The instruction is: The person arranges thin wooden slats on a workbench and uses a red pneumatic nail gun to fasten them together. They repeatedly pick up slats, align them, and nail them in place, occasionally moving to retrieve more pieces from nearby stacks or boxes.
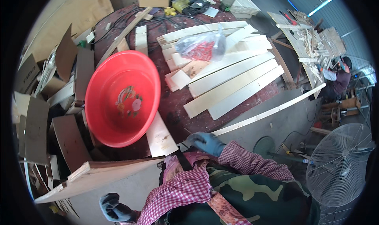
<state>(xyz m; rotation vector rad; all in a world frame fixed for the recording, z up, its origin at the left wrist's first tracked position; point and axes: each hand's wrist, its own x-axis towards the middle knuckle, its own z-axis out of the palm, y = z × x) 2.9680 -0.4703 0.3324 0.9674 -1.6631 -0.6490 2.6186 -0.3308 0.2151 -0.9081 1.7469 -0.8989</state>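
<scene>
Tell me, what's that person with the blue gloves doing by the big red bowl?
A person in blue gloves stands at a dark red table covered with pale wooden boards. The right hand rests at the table's near edge, beside a board under the big red basin. The left hand hangs low, curled, holding nothing visible. Another person works farther back.

A red basin (122,98) hides the near end of a pale plank (161,138) at nine o'clock. The crinkled bag (201,46) at twelve blurs its red contents. At three o'clock a crouching person (337,77) is too small to read; the standing fan (341,165) at four is partly lost in the dark rim.
</scene>
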